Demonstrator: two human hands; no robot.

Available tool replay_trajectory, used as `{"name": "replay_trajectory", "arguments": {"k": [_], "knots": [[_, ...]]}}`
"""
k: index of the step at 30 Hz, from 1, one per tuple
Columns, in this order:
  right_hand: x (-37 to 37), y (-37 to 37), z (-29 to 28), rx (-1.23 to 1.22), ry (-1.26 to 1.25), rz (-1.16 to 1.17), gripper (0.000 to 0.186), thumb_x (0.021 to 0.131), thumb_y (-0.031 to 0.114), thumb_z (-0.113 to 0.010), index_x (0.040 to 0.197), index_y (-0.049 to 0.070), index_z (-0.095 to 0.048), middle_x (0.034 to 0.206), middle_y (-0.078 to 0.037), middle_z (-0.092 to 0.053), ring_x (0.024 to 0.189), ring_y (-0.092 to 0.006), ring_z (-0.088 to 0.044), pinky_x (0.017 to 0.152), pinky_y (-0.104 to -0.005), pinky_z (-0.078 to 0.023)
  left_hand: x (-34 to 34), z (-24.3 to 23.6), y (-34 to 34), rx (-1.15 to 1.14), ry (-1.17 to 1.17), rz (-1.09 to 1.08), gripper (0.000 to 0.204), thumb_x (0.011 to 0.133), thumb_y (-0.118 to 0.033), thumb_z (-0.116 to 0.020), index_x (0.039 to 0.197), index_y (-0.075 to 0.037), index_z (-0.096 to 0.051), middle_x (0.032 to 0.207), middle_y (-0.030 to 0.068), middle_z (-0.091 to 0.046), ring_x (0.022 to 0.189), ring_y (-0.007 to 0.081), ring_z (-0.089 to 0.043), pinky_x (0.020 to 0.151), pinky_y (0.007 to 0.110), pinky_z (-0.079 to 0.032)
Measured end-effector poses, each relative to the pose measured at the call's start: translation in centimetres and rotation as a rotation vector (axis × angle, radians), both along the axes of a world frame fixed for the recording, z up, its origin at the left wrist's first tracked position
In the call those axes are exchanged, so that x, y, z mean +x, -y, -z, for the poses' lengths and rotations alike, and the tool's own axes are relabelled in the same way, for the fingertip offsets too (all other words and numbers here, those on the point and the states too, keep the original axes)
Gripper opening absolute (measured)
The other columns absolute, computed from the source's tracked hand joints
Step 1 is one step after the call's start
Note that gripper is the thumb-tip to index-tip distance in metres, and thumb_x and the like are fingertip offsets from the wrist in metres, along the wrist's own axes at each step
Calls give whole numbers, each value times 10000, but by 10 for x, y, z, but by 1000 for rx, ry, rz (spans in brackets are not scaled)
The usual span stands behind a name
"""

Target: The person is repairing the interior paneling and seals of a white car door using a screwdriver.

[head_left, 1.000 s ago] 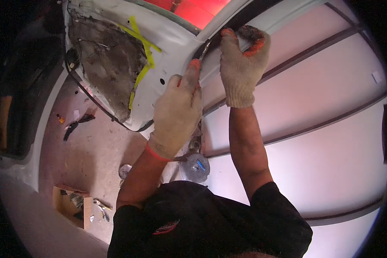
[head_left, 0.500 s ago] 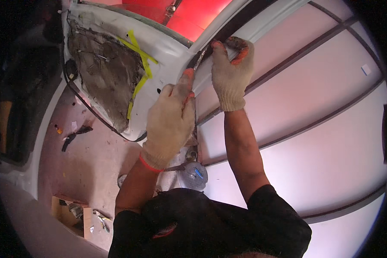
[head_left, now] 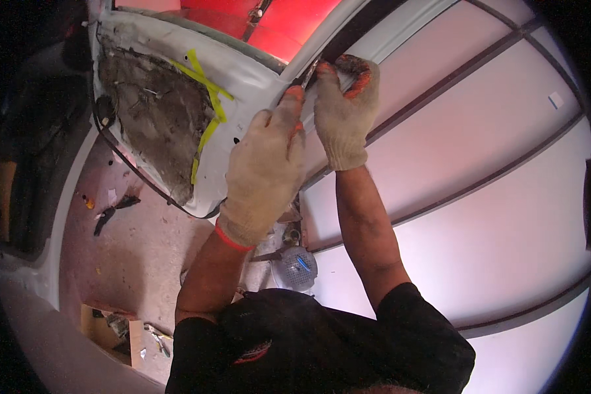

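Both my hands wear off-white knit gloves with orange-red fingertips. They are raised at the edge of a white car door, where a black strip runs along the window frame. My left hand has its fingertips closed together against the frame's edge, at the lower end of the strip; what lies under them is hidden. Just right of it and higher, my right hand is curled, thumb and fingers at the strip. A small shiny bit shows between the two hands.
Yellow-green tape borders the door's dirty inner panel. Below on the floor are a cardboard box, pliers, a black item and a grey perforated stool. White wall panels with dark bars stand at right.
The left hand has slid slightly up and right along the frame edge. The right hand has shifted a little left, bringing the two closer. The view has moved slightly.
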State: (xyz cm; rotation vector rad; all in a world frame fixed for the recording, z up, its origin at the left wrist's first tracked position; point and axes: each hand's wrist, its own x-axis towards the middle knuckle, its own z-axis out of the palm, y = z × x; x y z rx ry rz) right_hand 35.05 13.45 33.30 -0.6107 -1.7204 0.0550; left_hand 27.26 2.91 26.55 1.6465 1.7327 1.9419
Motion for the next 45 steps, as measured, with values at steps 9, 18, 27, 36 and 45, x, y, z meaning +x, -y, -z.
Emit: {"name": "replay_trajectory", "arguments": {"k": [9, 18, 27, 36, 45], "knots": [[-1, -13, 5, 77, 2, 33, 276, 860, 126, -756, 1051, -23, -624, 986, -168, -690, 920, -284, -689, 831, -380, -541, -2, 6, 9, -62, -47, -28, 454, 983, -173, -569, 1429, -95, -535, 985, 211, -610, 868, 443, -654, 747, 535, -536], [-2, -9, 3, 103, 39, 109, 294, 858, 149, -770, 1052, -26, -635, 979, -172, -693, 931, -304, -690, 836, -387, -538, -7, 11, 7, -22, -92, -45, 451, 990, -161, -563, 1432, -81, -523, 972, 218, -614, 838, 453, -653, 731, 546, -534], [9, -13, 5, -183, -40, -196, 199, 925, 76, -708, 1086, -12, -632, 969, -152, -718, 893, -203, -698, 783, -323, -549, -2, 2, 2, -124, -32, -23, 473, 989, -176, -548, 1459, -129, -517, 998, 220, -612, 858, 451, -653, 755, 548, -530], [0, -14, 4, 99, -34, 8, 263, 900, 112, -748, 1107, -8, -638, 1022, -145, -719, 934, -226, -697, 849, -337, -542, -5, 0, 13, -42, 62, 61, 481, 986, -177, -551, 1459, -92, -517, 1004, 227, -606, 890, 452, -636, 760, 533, -515], [-1, -16, 8, -23, -78, -24, 275, 895, 148, -748, 1114, 10, -656, 1060, -158, -720, 1015, -269, -705, 893, -367, -544, -4, -6, 0, 14, -14, 36, 456, 988, -149, -538, 1439, -86, -524, 1032, 238, -617, 913, 457, -644, 782, 528, -526]]}}
